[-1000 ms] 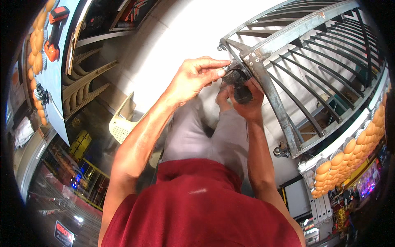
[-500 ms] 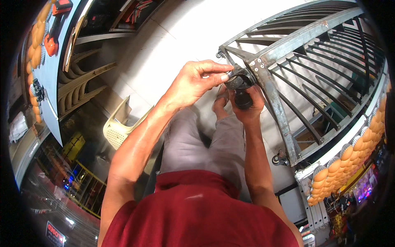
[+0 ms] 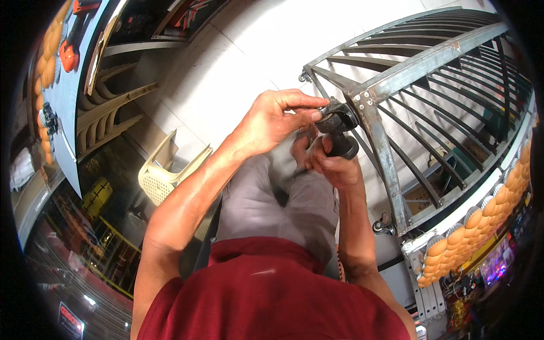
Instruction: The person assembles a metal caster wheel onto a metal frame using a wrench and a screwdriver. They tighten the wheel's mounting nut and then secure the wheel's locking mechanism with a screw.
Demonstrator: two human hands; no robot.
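Note:
Over my knees, a black caster is against the near corner of a bare metal frame with many bars. It has a dull, worn upper part and a rounded dark part below. My left hand pinches its upper left edge between thumb and fingers. From below, my right hand is closed around the lower rounded part. The fingers partly cover the contact, so I cannot tell whether the caster is fastened to the frame.
Other casters sit at the frame's far corner and lower corner. Egg trays line the right side. A cream plastic chair stands left. An orange-and-black power tool lies on a blue board.
My right hand has shifted its fingers around the lower part of the caster, with the thumb and fingers now higher. My left hand keeps its pinch. The view has shifted slightly.

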